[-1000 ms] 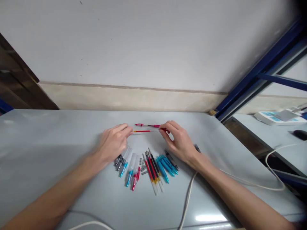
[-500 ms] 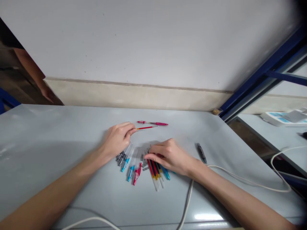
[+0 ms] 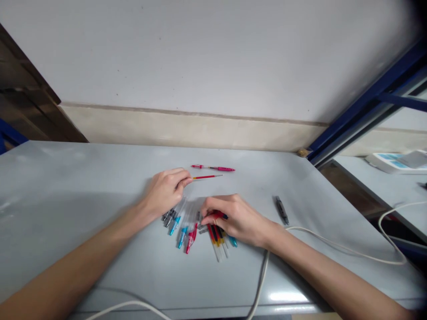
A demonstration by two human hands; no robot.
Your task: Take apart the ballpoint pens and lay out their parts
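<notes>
A red pen refill (image 3: 205, 177) is pinched in my left hand (image 3: 168, 189), its metal tip pointing right. My right hand (image 3: 235, 218) hovers low over a bunch of pen refills (image 3: 217, 238), red and dark, with clear tail ends. Its thumb and index finger are pressed together near small grey parts, and what they hold is hidden. Between the hands lie several clear pen barrels with coloured ends: black (image 3: 170, 218), blue (image 3: 182, 237) and red (image 3: 191, 239). A blue pen piece (image 3: 233, 241) shows partly under my right hand. Behind lies an assembled pink pen (image 3: 213, 168).
A dark grey pen piece (image 3: 282, 210) lies right of my right hand. White cable (image 3: 262, 284) runs over the grey table (image 3: 100, 178) and under my right forearm. A wall stands behind; a blue frame (image 3: 363, 100) borders the right, with a white device (image 3: 396, 162) beyond.
My right thumb and index finger have shifted slightly and drawn closer together over the small parts. The left hand still holds the red refill. At the far left, another person's arm has gone from view.
</notes>
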